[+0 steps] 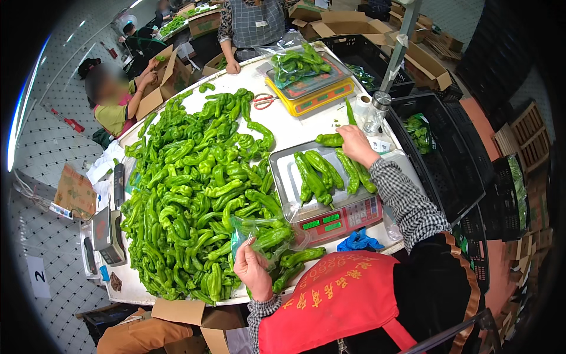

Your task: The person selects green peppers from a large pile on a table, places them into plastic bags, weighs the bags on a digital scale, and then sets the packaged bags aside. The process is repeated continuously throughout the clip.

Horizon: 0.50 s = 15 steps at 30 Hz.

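A large heap of green peppers (194, 190) covers the left and middle of the white table. My left hand (253, 267) pinches the edge of a clear plastic bag (245, 228) with green peppers in or behind it, at the heap's near right edge. My right hand (357, 144) is over the far right part of a digital scale's metal tray (278, 166), its fingertips at a green pepper (329, 140) lying across the tray's far edge; whether they grip it is unclear. Several peppers (313, 175) lie on the tray. A blue crumpled glove (360, 241) rests beside the scale.
Beyond my scale stand a yellow scale (305, 101) with bagged peppers, red-handled scissors (264, 101), a label roll (362, 105) and a glass jar (377, 114). Black crates (442, 177) line the right side. One person (256, 26) stands across the table, another (112, 97) at left beside a cardboard box (170, 79).
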Tool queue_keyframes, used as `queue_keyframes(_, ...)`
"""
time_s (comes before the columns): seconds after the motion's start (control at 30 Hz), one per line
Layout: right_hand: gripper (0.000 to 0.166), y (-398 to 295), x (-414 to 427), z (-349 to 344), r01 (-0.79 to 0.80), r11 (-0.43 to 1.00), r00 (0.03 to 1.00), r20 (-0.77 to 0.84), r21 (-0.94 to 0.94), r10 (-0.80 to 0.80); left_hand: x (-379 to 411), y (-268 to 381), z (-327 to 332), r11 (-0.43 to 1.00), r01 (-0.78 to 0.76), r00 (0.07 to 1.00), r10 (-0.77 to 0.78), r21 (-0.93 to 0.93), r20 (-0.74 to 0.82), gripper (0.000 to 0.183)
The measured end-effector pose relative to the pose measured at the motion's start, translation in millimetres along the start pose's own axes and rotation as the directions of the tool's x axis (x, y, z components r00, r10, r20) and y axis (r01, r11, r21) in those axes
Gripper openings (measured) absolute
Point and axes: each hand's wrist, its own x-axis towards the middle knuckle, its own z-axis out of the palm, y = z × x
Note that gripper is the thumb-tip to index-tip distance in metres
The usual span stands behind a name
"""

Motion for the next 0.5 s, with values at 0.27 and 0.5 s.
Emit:
queue_keyframes(0.27,0.062,26.1,-4.2,-9.1,0.062,0.998,0.997,0.042,0.022,-0.062,4.6,-1.8,5.7,0.995,-0.011,0.985,-0.007,-0.1,-0.173,0.025)
queue_keyframes(0.5,0.061,16.3,-72.0,-62.8,-0.334,0.914,0.908,0.338,0.231,0.247,6.4,-2.4,-7.7,0.97,0.059,0.988,-0.091,-0.237,-0.127,0.02)
